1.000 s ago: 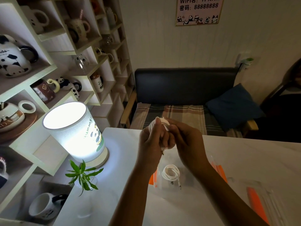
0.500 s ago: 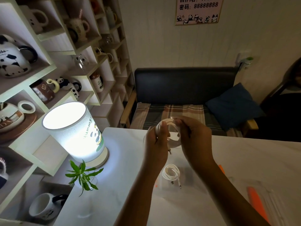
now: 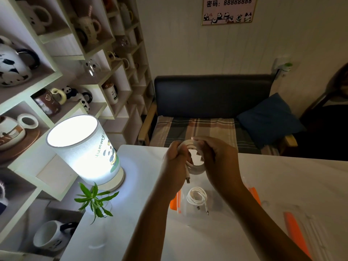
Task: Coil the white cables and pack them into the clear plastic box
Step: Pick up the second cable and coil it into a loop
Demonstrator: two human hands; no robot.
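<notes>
Grip: both hands hold 1 white cable coil [image 3: 194, 159] in the air above the table; neither is open.
Left hand [image 3: 174, 162]: fingers pressed together around the coil's left side; a plug end [image 3: 188, 179] hangs loose below it.
Right hand [image 3: 218, 157]: thumb and fingers pinch the coil's top and right side, keeping the loops together.
Lamp [image 3: 84, 147]: lit, at the table's left edge, well left of the hands.
Plant [image 3: 95, 200]: small green one in a glass just in front of the lamp.
Clear plastic box [image 3: 216, 210]: on the table right below the hands, orange latches at its sides, hard to trace against the white top.
Packed cable [image 3: 197, 198]: 1 coil already lies inside the box, plug ends toward the near side.
Lid [image 3: 305, 234]: clear, orange-edged piece lying to the right, apart from the box; looks like the lid, not certain.
Progress: 1 coil in, 1 in hand nearly wound with its tail still loose. No other loose cables visible.
Left to do: tuck the tail, drop the coil in, probably close the box.
Room: straight drop to the box is unobstructed; open tabletop to the right; lamp and plant crowd the left edge, so I'd keep the elbows off that side.
</notes>
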